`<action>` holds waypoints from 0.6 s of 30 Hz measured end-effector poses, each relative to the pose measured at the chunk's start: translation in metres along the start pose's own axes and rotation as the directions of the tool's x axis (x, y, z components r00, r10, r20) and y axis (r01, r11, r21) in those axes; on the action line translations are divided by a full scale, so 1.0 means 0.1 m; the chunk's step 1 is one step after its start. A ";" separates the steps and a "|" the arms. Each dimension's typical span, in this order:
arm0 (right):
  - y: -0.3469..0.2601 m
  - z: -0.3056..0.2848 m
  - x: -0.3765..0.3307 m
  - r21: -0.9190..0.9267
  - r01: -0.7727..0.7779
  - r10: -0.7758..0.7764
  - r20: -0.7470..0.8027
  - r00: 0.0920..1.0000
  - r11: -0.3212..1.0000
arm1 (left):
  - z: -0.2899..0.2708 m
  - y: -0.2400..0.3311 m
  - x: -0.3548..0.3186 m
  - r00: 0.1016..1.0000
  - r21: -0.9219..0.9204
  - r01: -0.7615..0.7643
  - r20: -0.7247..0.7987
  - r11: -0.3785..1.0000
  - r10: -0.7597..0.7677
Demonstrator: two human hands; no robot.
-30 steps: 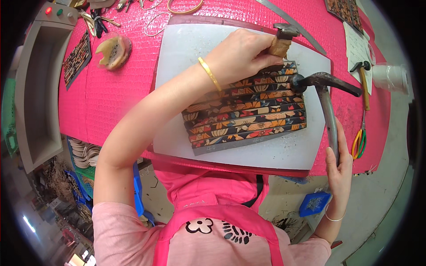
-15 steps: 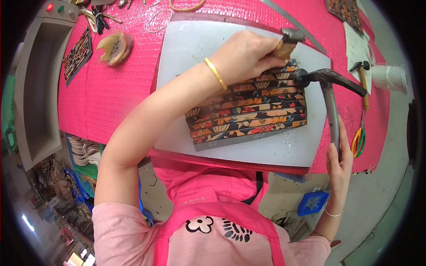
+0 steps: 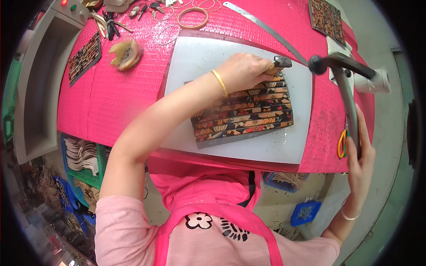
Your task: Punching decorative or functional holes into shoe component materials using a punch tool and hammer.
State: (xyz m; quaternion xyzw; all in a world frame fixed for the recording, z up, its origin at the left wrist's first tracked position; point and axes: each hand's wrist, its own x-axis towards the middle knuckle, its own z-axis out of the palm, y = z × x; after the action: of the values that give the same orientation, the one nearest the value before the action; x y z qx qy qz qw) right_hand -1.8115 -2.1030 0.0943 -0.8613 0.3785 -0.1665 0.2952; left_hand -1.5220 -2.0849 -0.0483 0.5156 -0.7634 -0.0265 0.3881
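My left hand is closed around a short tan-handled tool with a dark metal head. It rests at the upper right corner of a stack of floral-print strips, dark with orange and red, layered over a grey backing. My forearm hides part of the stack. Off to the right, my right hand grips the metal handle of a hammer. The hammer head is raised beyond the right side of the white board, apart from the tan-handled tool.
A pink-covered table carries the board. On it lie a long steel ruler, a wooden ring, a yellowish cup-like holder, yellow-and-green scissors and more floral pieces. A white tub stands right. Below are crates and a blue tray.
The hammer has lifted away from the stack and swung up and right with my right hand. My left hand keeps its grip on the tan-handled tool. The whole view has shifted slightly.
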 end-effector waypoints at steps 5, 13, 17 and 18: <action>0.05 0.32 -0.03 -0.160 -0.095 0.115 0.117 0.987 0.982 | -0.01 0.03 0.00 1.000 -0.009 -0.011 0.018 1.000 0.012; 0.54 0.53 -0.18 0.016 -0.272 0.268 0.134 0.954 0.962 | -0.22 0.05 -0.04 0.932 -0.427 0.318 -0.025 0.847 -0.362; 0.53 0.54 -0.13 0.039 -0.198 0.191 0.125 0.974 0.980 | -0.11 0.08 -0.06 0.969 -0.212 0.247 0.076 0.945 -0.236; 0.51 0.56 -0.11 0.039 -0.215 0.207 0.149 0.967 0.976 | -0.09 0.06 -0.05 0.969 -0.228 0.248 0.057 0.941 -0.241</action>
State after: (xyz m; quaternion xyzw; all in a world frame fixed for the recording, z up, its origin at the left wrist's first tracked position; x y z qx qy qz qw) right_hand -1.8189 -2.1008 0.0184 -0.8174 0.4412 -0.0816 0.3613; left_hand -1.5205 -2.0743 -0.0422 0.5569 -0.6905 -0.1714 0.4287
